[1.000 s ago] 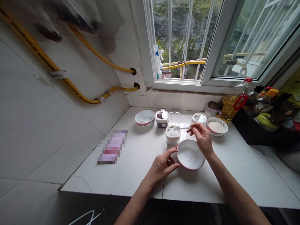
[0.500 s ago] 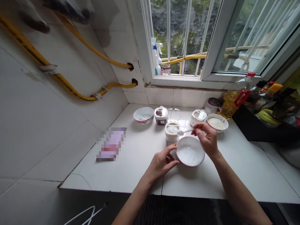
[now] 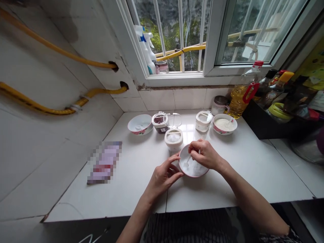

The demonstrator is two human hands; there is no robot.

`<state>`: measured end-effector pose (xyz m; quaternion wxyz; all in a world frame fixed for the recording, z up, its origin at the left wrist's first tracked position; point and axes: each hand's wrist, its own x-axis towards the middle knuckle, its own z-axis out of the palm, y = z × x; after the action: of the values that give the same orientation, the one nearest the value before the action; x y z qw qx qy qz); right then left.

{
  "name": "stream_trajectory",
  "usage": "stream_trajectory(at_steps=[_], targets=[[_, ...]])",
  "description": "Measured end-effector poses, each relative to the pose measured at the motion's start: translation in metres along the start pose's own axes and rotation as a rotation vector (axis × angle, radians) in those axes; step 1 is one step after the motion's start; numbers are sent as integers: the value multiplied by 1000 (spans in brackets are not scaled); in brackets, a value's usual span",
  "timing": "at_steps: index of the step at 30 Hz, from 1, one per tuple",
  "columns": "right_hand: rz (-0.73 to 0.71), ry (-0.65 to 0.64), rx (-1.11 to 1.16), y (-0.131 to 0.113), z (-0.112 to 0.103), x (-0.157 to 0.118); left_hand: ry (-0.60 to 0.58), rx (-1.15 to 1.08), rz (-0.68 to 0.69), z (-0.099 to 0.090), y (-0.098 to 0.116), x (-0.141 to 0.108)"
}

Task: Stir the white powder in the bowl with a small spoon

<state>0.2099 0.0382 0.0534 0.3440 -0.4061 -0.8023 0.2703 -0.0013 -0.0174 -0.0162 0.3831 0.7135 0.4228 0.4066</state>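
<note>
A white bowl point(image 3: 195, 170) with a pink rim and white granules inside stands on the counter. My left hand point(image 3: 162, 177) steadies its left side between thumb and fingers. Pinched in my right hand point(image 3: 206, 155) is a small white spoon point(image 3: 187, 160), its tip down in the bowl; the fingers cover its upper handle. Just behind the bowl is an open white seasoning jar point(image 3: 173, 141) with white granules. Behind that, a lidded jar of dark red contents point(image 3: 160, 124) has its clear lid tipped open to the right.
A flowered bowl point(image 3: 140, 125) stands at the back left, a bowl of pale powder point(image 3: 224, 125) and another seasoning jar point(image 3: 203, 122) at the back right. An oil bottle point(image 3: 239, 99) and a black box of bottles point(image 3: 263, 121) border the right. A blurred purple packet point(image 3: 105, 162) lies left.
My right hand has brought the spoon from beside the open seasoning jar down into the bowl. My left hand keeps its hold on the bowl. The view has shifted.
</note>
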Motion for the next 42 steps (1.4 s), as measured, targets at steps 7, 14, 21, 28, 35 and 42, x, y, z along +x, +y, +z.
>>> stream_trajectory(at_steps=[7,14,21,28,35,42], targets=[[218,36,224,1,-5,1,0,-19,-2,0,-1,0],[389,78,517,6,-10,6,-2,-4,13,0,-1,1],[446,156,619,17,-17,12,-16,-9,14,1,0,2],[167,392,422,11,-1,15,-5,-14,26,4,-2,3],[-282,386,-206,6,8,12,2,1,37,4,-1,4],[-85,434,46,11,-11,2,15,27,49,4,1,4]])
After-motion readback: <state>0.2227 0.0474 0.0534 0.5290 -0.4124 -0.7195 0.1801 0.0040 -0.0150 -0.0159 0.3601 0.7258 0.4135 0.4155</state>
